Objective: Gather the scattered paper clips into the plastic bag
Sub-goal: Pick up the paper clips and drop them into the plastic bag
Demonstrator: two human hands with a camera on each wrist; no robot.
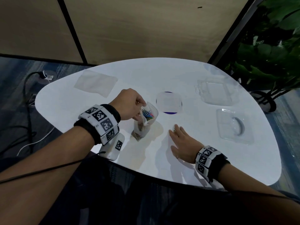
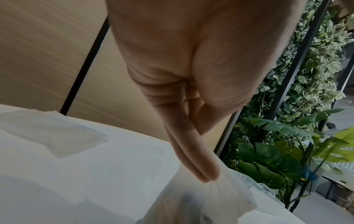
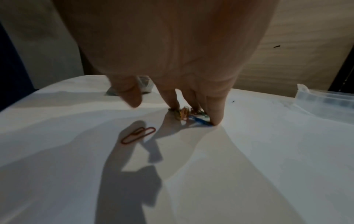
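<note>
Paper clips: most already in the plastic bag (image 1: 146, 118), standing upright on the white table (image 1: 211, 159) with its mouth open. Left hand (image 1: 129, 105) pinches the bag's rim, thumb and fingers pressed together on the film. Right hand (image 1: 182, 144) is flat, fingers straight and slightly spread, tips down on a small loose clump of clips (image 3: 188, 114). One red clip (image 3: 138, 135) lies apart from the fingertips, on the palm side, under the thumb's shadow.

Risks, biggest first: bag is only held at one edge, so a tug could tip it and spill the coloured clips; likely if the left hand shifts while the right sweeps. Flat-fingered dragging may scatter the clump or leave clips behind, since thin wire slides under the fingertips. Red clip could get missed, sitting behind the fingers, not ahead of them.

Around: clear flat sheet or bag (image 1: 95, 82) beyond the left fingers, clear lid over a dark disc (image 1: 169, 102) beyond the bag, two clear plastic trays (image 1: 233, 125) past the right fingers. Nothing between the clump and the bag.
</note>
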